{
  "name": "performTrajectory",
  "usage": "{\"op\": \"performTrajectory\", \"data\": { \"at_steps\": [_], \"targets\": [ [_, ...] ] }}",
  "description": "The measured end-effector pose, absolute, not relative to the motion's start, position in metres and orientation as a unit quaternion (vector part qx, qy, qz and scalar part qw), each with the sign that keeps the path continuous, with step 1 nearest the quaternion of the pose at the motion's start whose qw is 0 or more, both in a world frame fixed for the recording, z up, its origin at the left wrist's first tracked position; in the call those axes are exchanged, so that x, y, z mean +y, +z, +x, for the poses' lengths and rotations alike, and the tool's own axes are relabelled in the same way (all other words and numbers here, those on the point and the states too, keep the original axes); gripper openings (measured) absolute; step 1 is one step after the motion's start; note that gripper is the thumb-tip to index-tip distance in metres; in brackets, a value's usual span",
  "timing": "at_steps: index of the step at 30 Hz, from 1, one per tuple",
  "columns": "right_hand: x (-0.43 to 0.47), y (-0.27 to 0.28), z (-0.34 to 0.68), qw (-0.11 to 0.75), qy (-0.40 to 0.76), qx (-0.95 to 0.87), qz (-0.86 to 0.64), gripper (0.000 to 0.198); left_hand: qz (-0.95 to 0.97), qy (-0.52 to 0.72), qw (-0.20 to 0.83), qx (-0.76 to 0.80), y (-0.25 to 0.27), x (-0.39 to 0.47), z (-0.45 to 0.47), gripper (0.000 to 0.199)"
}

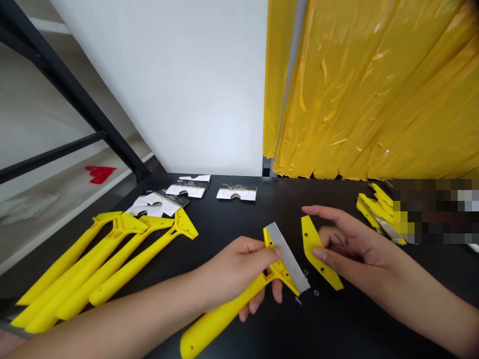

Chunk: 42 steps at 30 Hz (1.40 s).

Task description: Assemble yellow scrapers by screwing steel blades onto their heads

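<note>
My left hand [243, 262] is closed on a yellow scraper handle [220, 321], its thumb pressing a grey metal blade [290, 262] flat against the angled head. My right hand [359, 252] pinches a yellow cover plate [314, 247] with two holes, held just right of the blade and apart from it. A thin screw-like piece [340, 239] shows among the right fingers. On the black table [232, 224] beneath lie a small screw [298, 300] and a nut [316, 293], with other tiny hardware [306, 273] close by.
Several yellow scraper handles [138, 264] lie side by side at left. Behind them are printed cards [236, 193]. Yellow pieces [374, 207] are piled at right, beside a blurred area. A white panel [194, 89] and yellow plastic sheeting [374, 89] stand behind the table.
</note>
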State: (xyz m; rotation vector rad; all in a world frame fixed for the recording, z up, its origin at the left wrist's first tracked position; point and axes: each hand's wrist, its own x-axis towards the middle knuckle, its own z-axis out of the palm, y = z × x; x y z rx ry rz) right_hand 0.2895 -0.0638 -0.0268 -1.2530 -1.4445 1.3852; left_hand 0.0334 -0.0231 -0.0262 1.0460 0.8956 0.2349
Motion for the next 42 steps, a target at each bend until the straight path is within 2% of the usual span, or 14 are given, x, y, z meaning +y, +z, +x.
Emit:
{"op": "performTrajectory", "data": {
  "at_steps": [1, 4, 9, 15, 24, 31, 42],
  "targets": [
    [-0.064, -0.027, 0.289, 0.375, 0.556, -0.561, -0.485, 0.065, 0.482, 0.108, 0.766, 0.412, -0.026, -0.023, 0.033, 0.049],
    [-0.064, -0.025, 0.289, 0.335, 0.577, -0.572, -0.476, 0.038, 0.484, 0.105, 0.764, 0.414, -0.026, -0.023, 0.034, 0.049],
    [-0.065, -0.025, 0.287, 0.303, 0.541, -0.600, -0.505, 0.050, 0.493, 0.103, 0.757, 0.417, -0.023, -0.028, 0.035, 0.052],
    [-0.065, -0.025, 0.277, 0.282, 0.580, -0.589, -0.487, 0.053, 0.498, 0.089, 0.765, 0.399, -0.026, -0.034, 0.036, 0.051],
    [-0.067, -0.036, 0.272, 0.292, 0.587, -0.593, -0.467, 0.048, 0.511, 0.090, 0.767, 0.377, -0.022, -0.039, 0.036, 0.035],
    [-0.067, -0.043, 0.272, 0.281, 0.576, -0.593, -0.486, 0.046, 0.535, 0.074, 0.759, 0.363, -0.024, -0.042, 0.036, 0.039],
    [-0.067, -0.049, 0.272, 0.291, 0.562, -0.592, -0.499, 0.045, 0.553, 0.044, 0.741, 0.378, -0.023, -0.040, 0.037, 0.028]
  ]
}}
